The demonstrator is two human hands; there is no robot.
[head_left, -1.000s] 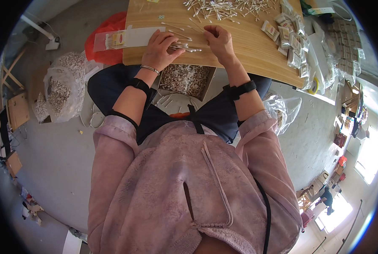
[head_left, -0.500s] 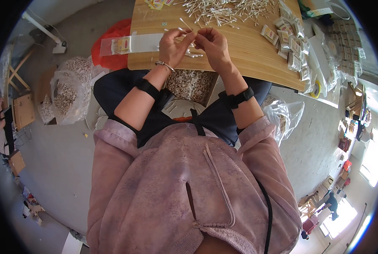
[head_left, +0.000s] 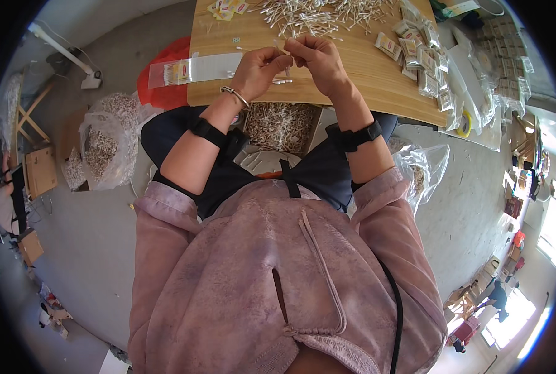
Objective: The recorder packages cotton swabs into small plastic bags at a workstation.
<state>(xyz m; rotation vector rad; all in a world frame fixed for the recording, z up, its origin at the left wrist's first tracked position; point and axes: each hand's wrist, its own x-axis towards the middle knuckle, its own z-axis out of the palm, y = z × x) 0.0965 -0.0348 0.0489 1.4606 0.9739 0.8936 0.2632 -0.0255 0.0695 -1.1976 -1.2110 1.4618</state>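
Note:
Over the near part of the wooden table (head_left: 359,81), my two hands meet with fingertips almost touching. My left hand (head_left: 258,73) is closed in a pinch, and so is my right hand (head_left: 320,61). A thin, pale cotton swab (head_left: 288,71) shows between the fingertips; my fingers hide most of it. A few loose swabs (head_left: 282,81) lie on the table beneath my hands. Left of my left hand lies a long clear plastic sleeve (head_left: 212,67), with a small packet of swabs (head_left: 177,72) at its left end. Beyond my hands a large pile of swabs (head_left: 315,17) is spread out.
Filled swab packets (head_left: 418,53) are heaped at the table's right, near a yellow tape roll (head_left: 464,126). Small cards (head_left: 228,9) lie far left. An open box of swabs (head_left: 281,126) sits between my knees. Bags of swabs stand left (head_left: 106,153) and right (head_left: 420,174); red plastic (head_left: 166,65) hangs left.
My right hand has turned and shifted slightly, its fingers now more bent over the left fingertips. The swab that stuck up from my left hand now sits between both hands.

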